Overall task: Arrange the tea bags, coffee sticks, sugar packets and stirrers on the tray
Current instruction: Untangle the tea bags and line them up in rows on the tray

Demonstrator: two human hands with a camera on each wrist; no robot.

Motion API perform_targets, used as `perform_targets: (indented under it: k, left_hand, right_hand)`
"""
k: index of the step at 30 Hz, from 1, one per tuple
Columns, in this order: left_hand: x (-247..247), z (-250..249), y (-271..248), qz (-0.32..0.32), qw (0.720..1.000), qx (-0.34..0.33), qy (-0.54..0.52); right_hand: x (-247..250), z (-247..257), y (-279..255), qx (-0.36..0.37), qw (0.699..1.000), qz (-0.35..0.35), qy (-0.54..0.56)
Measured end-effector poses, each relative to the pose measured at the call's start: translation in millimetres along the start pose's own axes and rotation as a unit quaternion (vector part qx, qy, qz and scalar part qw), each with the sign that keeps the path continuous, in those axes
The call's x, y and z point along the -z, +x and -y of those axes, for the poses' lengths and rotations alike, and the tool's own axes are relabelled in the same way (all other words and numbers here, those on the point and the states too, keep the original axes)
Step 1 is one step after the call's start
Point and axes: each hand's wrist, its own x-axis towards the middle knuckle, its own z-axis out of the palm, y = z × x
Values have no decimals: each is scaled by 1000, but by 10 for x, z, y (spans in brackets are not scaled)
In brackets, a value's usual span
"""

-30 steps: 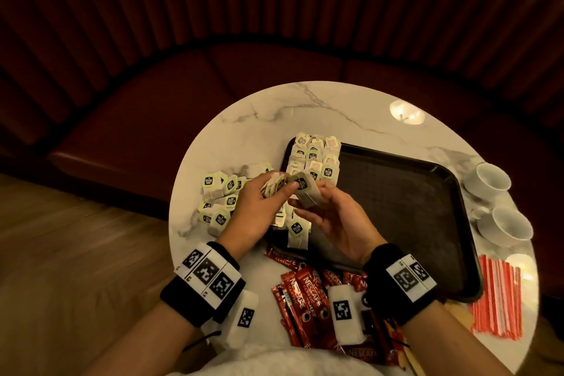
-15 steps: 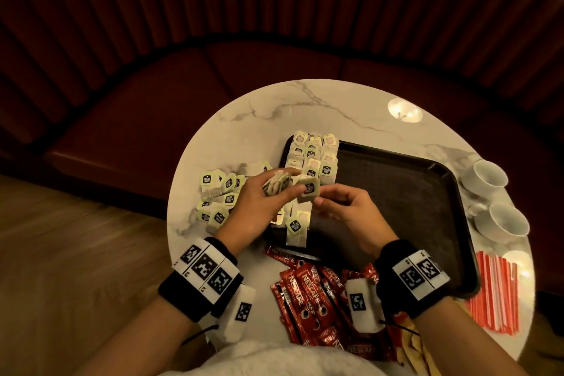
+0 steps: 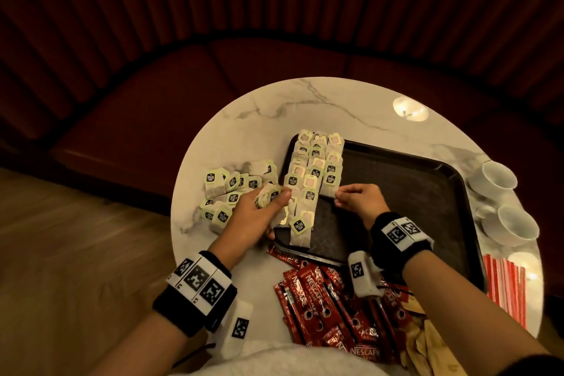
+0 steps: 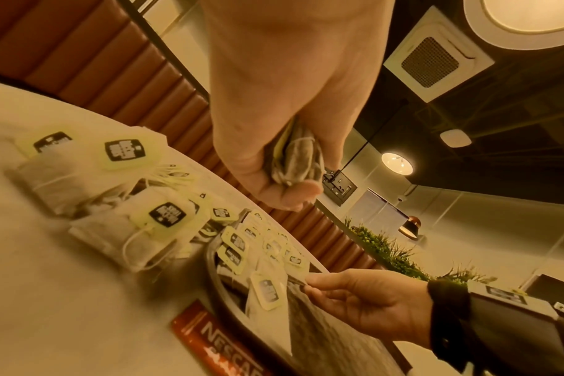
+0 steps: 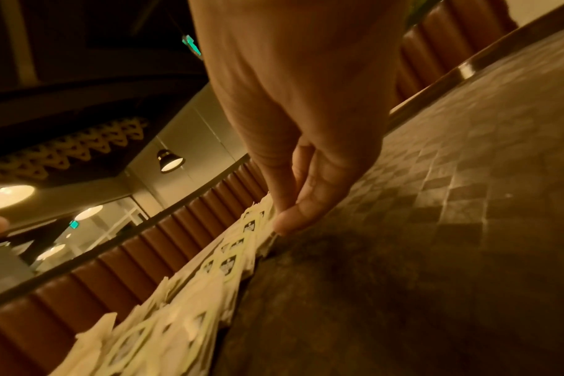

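Tea bag (image 3: 330,189) has reached tray row under right hand (image 3: 360,200).

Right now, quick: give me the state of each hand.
Left hand: closed grip around a bunch of tea bags.
Right hand: fingertips pinching the edge of a tea bag in the rows on the tray.

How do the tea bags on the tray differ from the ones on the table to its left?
The tea bags on the tray lie in neat overlapping rows along its left edge; the tea bags on the table sit in a loose, jumbled pile on marble. Both share pale green tags with black logos.
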Motion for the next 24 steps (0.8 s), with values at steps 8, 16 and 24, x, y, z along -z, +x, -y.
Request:
perform_targets:
  k: [8, 16, 24]
  left_hand:
    - [65, 37, -30, 4, 983, 114, -141]
    - [26, -58, 24, 17, 966, 131, -221]
    - [-34, -83, 74, 61, 944, 147, -290]
  right_hand:
    - [-17, 91, 113, 27, 997, 14, -76]
    - [-35, 189, -43, 73, 989, -18, -131]
    - [-264, 377, -1016, 182, 964, 181, -70]
